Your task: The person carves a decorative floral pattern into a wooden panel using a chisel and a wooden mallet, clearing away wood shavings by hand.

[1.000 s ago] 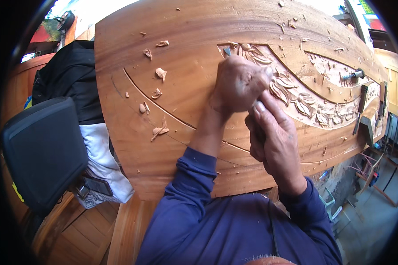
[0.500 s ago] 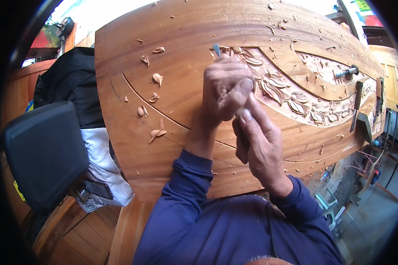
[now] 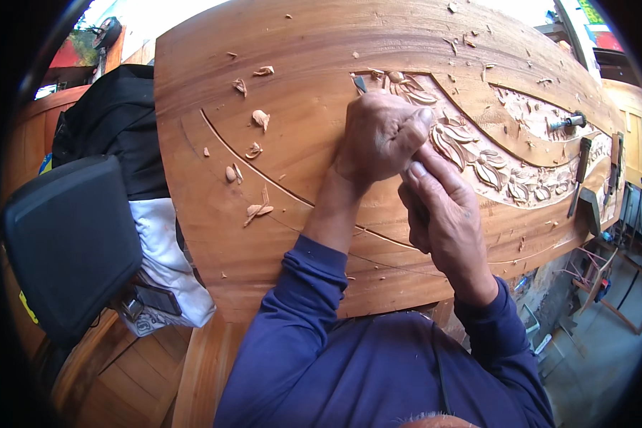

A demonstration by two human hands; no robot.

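Observation:
A chisel [image 3: 361, 85] shows only its short metal blade, which points away from me at the upper left corner of the carved recess. My left hand [image 3: 386, 135] is closed round its shank. Behind it my right hand [image 3: 446, 210] is curled with the thumb on top, gripping the handle, which the fingers hide. Both hands touch, low over a large brown wooden panel [image 3: 292, 157]. To their right runs a band of carved flowers and leaves [image 3: 488, 167] in a paler sunken ground.
Wood shavings [image 3: 261, 120] lie scattered on the panel. Toward its right end rest a metal tool with a dark end [image 3: 567, 122], a dark-handled tool [image 3: 582, 167] and a dark block-like piece [image 3: 589, 207]. A black chair back [image 3: 75, 242] and white cloth [image 3: 160, 250] stand at left.
Both hands have shifted slightly to the right, and the chisel leans more that way. Its blade stays near the recess corner. The whole view has moved a little.

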